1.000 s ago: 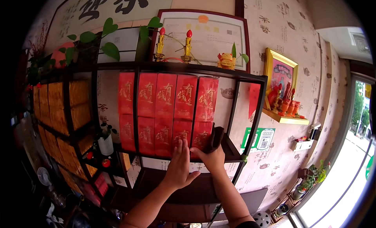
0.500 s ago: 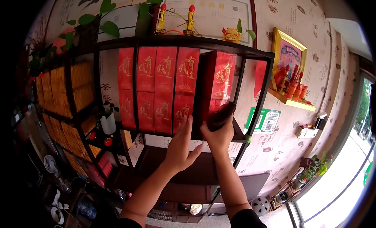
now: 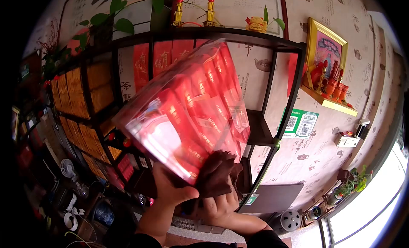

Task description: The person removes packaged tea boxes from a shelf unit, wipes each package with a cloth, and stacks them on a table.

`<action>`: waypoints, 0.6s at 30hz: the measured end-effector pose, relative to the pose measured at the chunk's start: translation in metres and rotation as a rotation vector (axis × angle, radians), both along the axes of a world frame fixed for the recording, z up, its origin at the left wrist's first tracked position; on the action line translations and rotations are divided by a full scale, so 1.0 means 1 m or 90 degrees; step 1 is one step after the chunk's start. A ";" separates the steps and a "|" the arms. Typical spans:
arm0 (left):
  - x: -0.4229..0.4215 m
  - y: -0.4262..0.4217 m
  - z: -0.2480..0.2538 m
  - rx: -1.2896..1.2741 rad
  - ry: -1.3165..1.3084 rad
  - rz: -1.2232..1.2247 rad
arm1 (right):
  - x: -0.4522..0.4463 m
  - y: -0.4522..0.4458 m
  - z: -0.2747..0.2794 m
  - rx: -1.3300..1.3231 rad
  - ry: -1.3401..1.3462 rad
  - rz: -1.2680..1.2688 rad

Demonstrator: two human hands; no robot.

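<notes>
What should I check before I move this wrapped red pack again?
1. Red pack level: not ok, it's tilted.
2. Left hand gripping firmly: cannot tell, its contact at the pack's lower end is partly hidden.
3. Brown cloth in right hand: ok, held, bunched by the pack's lower end.
4. Candle ornaments upright on the top shelf: ok.
5. Clear wrapping untorn: cannot tell, glare and blur.
</notes>
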State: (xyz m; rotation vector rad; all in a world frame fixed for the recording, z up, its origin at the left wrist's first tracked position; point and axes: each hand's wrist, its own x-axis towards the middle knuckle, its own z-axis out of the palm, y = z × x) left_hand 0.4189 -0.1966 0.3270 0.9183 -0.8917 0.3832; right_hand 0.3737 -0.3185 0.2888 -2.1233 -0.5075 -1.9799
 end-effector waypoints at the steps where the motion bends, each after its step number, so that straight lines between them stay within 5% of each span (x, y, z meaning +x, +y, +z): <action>1: -0.005 0.011 -0.012 -0.020 0.056 -0.003 | -0.002 -0.001 -0.012 -0.062 0.011 0.034; 3: -0.009 0.033 -0.066 -0.068 0.140 0.005 | -0.005 0.001 -0.026 -0.144 0.062 0.133; 6: -0.031 0.052 -0.101 -0.145 0.217 -0.248 | -0.011 -0.001 -0.050 -0.290 0.245 0.293; 8: 0.005 0.074 -0.106 0.100 -0.106 -0.363 | -0.015 0.005 -0.056 -0.304 0.355 0.465; 10: 0.022 0.084 -0.159 0.220 -0.447 -0.294 | -0.014 0.009 -0.061 -0.371 0.504 0.515; 12: -0.044 0.083 -0.172 -0.079 0.194 -0.244 | 0.001 0.015 -0.074 -0.407 0.547 0.514; 15: -0.047 0.064 -0.207 -0.187 0.380 -0.135 | 0.029 0.023 -0.104 -0.325 0.562 0.450; 18: -0.031 0.036 -0.231 -0.238 0.383 0.002 | 0.048 0.026 -0.121 -0.265 0.551 0.347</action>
